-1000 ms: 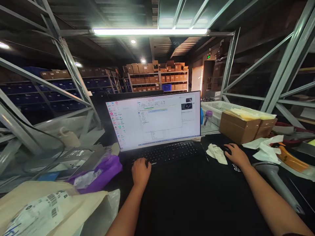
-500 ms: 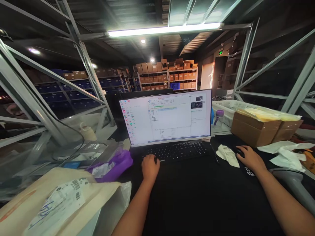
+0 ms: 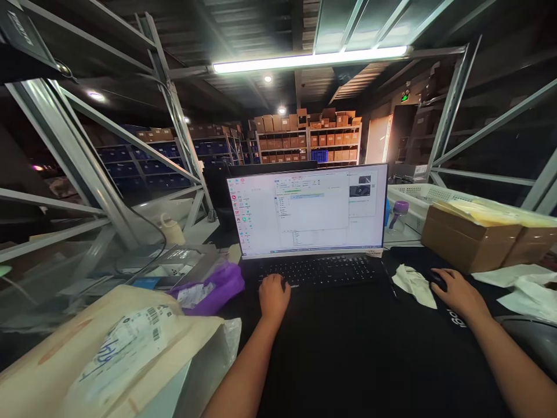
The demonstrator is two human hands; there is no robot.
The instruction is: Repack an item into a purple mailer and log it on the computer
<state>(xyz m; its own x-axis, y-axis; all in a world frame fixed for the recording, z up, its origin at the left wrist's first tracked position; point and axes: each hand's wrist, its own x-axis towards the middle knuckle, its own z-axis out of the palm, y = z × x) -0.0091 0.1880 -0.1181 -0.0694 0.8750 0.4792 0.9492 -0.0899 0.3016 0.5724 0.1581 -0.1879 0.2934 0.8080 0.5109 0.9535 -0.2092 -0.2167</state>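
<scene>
My left hand (image 3: 274, 297) rests on the left front corner of a black keyboard (image 3: 324, 270), its fingers bent over the keys and nothing held. A dark computer mouse (image 3: 438, 281) sits under my right hand (image 3: 463, 297), whose fingers wrap over it on the black desk mat (image 3: 348, 348). Behind the keyboard stands a lit monitor (image 3: 311, 217) with desktop icons and open windows. Between keyboard and mouse lie a thin pen-like stick (image 3: 389, 280) and a crumpled white tissue (image 3: 414, 284).
At left, a beige mailer bag (image 3: 47, 354) with a label lies before a purple bag (image 3: 228, 281). Cardboard boxes (image 3: 470, 241) filled with yellowish envelopes stand at right, near a white basket (image 3: 418, 194). A grey scanner-like device (image 3: 533, 339) lies beside my right forearm. Metal rack posts flank the desk.
The camera has turned slightly left, so everything sits further right in view. Both hands stay at the keyboard and mouse.
</scene>
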